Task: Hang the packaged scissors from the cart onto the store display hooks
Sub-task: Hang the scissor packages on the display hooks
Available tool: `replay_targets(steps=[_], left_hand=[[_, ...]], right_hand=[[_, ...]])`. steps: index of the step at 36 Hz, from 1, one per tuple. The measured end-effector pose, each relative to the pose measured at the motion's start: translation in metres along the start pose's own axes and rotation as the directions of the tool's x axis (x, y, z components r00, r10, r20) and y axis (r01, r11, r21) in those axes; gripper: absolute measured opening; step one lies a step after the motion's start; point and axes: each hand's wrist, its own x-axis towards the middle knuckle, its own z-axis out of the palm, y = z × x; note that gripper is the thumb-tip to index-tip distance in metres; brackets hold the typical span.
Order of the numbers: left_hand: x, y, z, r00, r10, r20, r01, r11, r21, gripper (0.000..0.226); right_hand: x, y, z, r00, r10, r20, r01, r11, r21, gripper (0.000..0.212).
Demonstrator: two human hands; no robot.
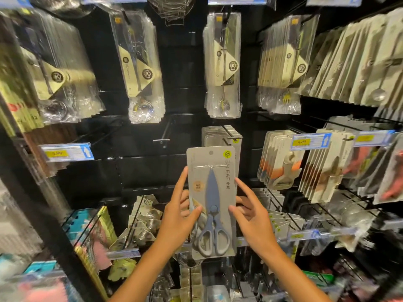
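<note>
the scissors pack [211,201] hides both hands' inner fingers — far-left hanging packets [13,101] smear into blur, cut by the edge.

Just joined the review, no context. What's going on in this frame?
A person is stocking a store display. Both hands, left hand and right hand, hold one packaged scissors upright by its side edges in front of the black pegboard. Its hang hole sits just below the hook already carrying matching packs. It is not yet on the hook.
</note>
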Motion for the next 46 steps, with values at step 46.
replay_targets(steps=[46], left_hand=[[0.085, -0.005, 0.043, 0.974, -0.115, 0.194, 0.082, 0.982, 0.171, 0.101]], right_hand=[[0.077, 0.047, -0.025, 0.973, 0.073, 0.220, -0.033, 0.983, -0.183, 0.097]])
